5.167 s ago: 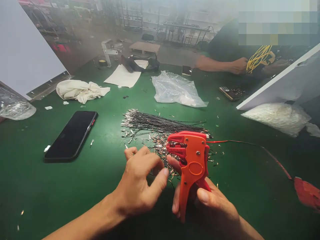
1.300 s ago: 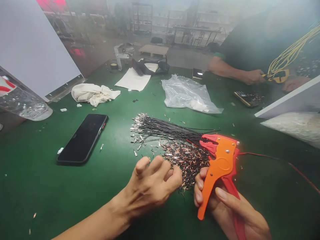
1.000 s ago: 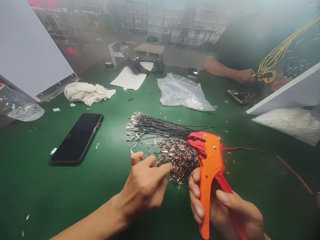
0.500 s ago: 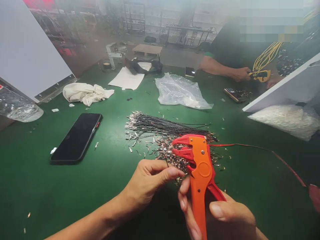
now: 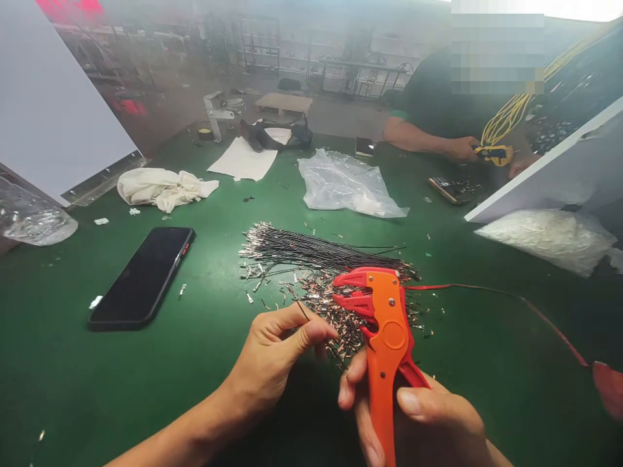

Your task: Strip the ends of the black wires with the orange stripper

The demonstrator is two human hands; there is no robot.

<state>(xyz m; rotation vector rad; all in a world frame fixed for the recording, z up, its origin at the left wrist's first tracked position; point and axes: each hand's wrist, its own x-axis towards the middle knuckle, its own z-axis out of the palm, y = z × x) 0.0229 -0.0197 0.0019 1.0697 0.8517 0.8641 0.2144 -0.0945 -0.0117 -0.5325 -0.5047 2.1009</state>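
My left hand (image 5: 275, 350) is closed in a pinch on a thin black wire (image 5: 302, 309), whose end sticks up past the fingers. My right hand (image 5: 445, 415) is wrapped round an orange and red wire stripper (image 5: 393, 334), held upright with its red jaws apart and pointing left. Between those jaws I see nothing gripped. The wire stands a little left of the tool, not touching it. Behind the tool lies a bundle of black wires (image 5: 321, 248) with metal terminals at their left ends. A heap of copper and black wire clippings (image 5: 318, 292) sits just in front of the bundle.
A black phone (image 5: 143, 275) lies at left, near a crumpled white cloth (image 5: 165, 187). Beyond the wires is a clear plastic bag (image 5: 345, 185). A red strap (image 5: 491, 287) runs right. Across the table, a co-worker's hand (image 5: 462, 149) is by yellow wires (image 5: 506, 120).
My left hand has moved left with the wire, away from the stripper, and more of the wire now shows above the fingers. The right hand keeps its hold. The view has shifted slightly.
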